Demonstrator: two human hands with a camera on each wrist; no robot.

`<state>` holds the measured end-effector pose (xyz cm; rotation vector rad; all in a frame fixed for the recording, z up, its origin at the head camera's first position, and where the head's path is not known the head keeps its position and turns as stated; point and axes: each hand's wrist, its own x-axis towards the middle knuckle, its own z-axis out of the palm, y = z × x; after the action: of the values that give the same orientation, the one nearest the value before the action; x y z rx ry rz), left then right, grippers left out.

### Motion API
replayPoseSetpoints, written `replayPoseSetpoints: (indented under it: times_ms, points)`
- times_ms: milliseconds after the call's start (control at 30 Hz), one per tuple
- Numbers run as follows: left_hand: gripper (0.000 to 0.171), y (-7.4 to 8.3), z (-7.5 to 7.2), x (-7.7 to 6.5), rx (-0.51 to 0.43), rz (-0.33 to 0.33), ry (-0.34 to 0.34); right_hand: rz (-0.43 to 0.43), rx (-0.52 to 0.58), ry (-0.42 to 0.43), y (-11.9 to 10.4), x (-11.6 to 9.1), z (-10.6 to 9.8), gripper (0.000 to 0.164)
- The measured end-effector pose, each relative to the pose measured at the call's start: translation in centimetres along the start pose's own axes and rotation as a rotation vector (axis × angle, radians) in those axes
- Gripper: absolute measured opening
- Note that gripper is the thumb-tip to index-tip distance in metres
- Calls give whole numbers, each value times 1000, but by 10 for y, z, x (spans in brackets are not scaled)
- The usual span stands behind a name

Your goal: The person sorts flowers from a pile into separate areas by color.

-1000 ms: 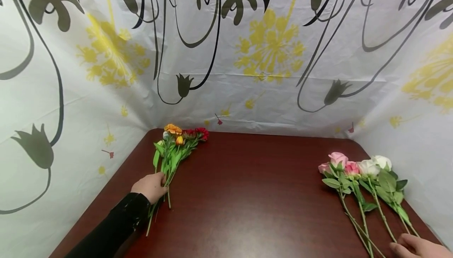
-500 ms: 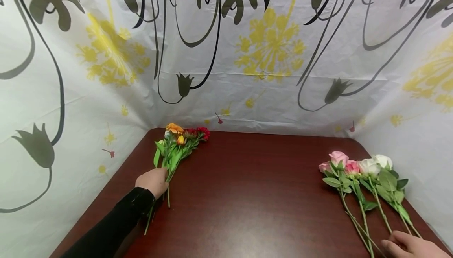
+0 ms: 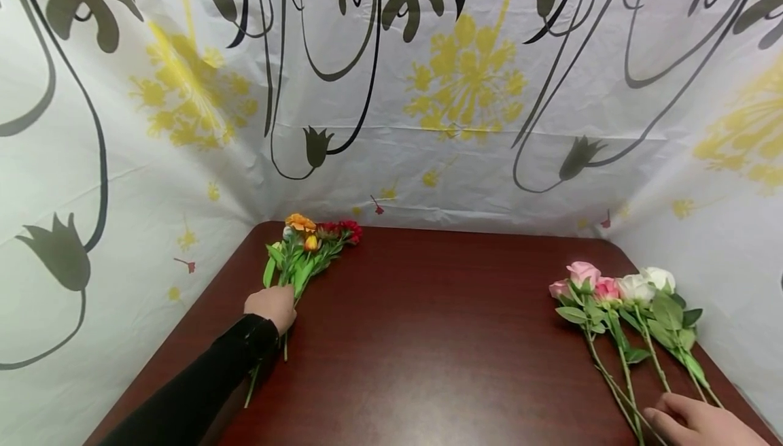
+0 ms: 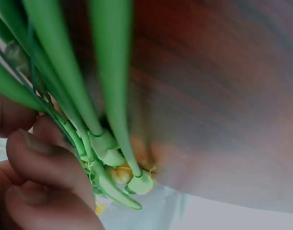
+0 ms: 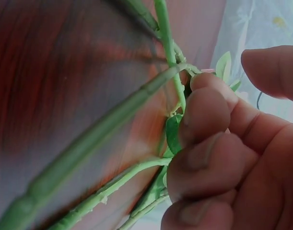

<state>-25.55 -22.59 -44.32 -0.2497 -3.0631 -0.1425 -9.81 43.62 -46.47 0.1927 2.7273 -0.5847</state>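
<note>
On the left of the table, my left hand [image 3: 272,306] grips a bunch of flowers [image 3: 306,262] by its green stems, just under the leaves. Orange and red blooms [image 3: 301,222] lie toward the far edge. In the left wrist view, curled fingers [image 4: 50,167] lie against the stems [image 4: 110,81]. My right hand [image 3: 697,419] is beside the lower stems of several pink and white roses [image 3: 636,289] at the right. The right wrist view shows its thumb [image 5: 273,67] apart from loosely bent fingers, with fingertips right at the rose stems [image 5: 98,129].
A dark reddish-brown table [image 3: 440,323] with rounded far corners lies between the two groups of flowers. A white curtain [image 3: 367,106] printed with grey tulips and yellow blossoms hangs behind it and along both sides.
My left hand has moved right and up along the stems, and their lower ends have shifted slightly left. The right hand has slid left across the rose stems; the roses stay put.
</note>
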Motion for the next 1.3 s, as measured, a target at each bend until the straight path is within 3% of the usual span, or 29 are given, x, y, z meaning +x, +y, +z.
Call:
replayPoseSetpoints:
  times_ms: [300, 633, 933, 1033, 1200, 1300]
  points:
    - [21, 5, -18, -6, -168, -38, 32, -39, 6, 1, -13, -4, -5, 36]
    - [15, 14, -45, -20, -435, -32, 20, -55, -3, 25, -19, -4, -5, 35]
    - [12, 17, -69, -29, -490, 9, 106, -74, -10, 19, -37, -8, -11, 35]
    - [12, 24, -76, -32, -560, 22, 119, -104, -17, 33, -50, -11, -13, 31]
    - [9, 49, -82, -42, -768, 74, 80, -198, -31, 56, -81, -16, -18, 23]
    - [8, 69, -81, -50, -870, 126, 37, -322, -38, 108, -104, -18, -19, 21]
